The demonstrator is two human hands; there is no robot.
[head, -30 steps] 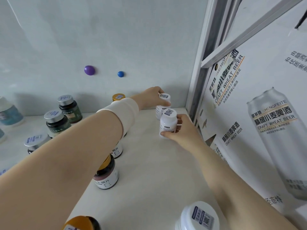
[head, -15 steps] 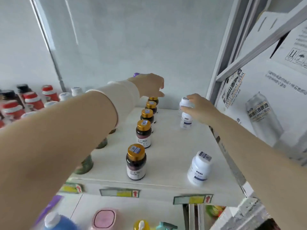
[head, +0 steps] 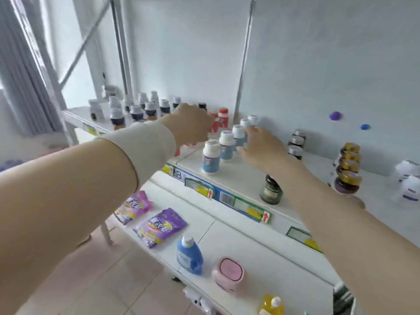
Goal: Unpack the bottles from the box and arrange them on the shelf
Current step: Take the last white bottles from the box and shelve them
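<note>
A row of white-capped, blue-labelled bottles (head: 211, 159) runs back across the white shelf (head: 238, 178). My right hand (head: 261, 146) reaches in from the right with fingers stretched out, its fingertips against the bottles at the middle of that row. My left hand (head: 191, 126) hovers left of the row in front of the red bottles (head: 222, 119). Its fingers bend downward, and nothing shows in them. A cream cuff covers that wrist. The box is out of view.
On the same shelf stand a dark green jar (head: 271, 189), silver-capped jars (head: 296, 142), gold-capped bottles (head: 347, 169) and white bottles (head: 409, 180). Further left are several dark bottles (head: 136, 110). The lower shelf holds purple bags (head: 159, 226), a blue bottle (head: 189, 255) and a pink tub (head: 228, 272).
My view has swung left along the shelf. Both hands left the white bottles at the right end and moved over to the blue-labelled row and the red bottles.
</note>
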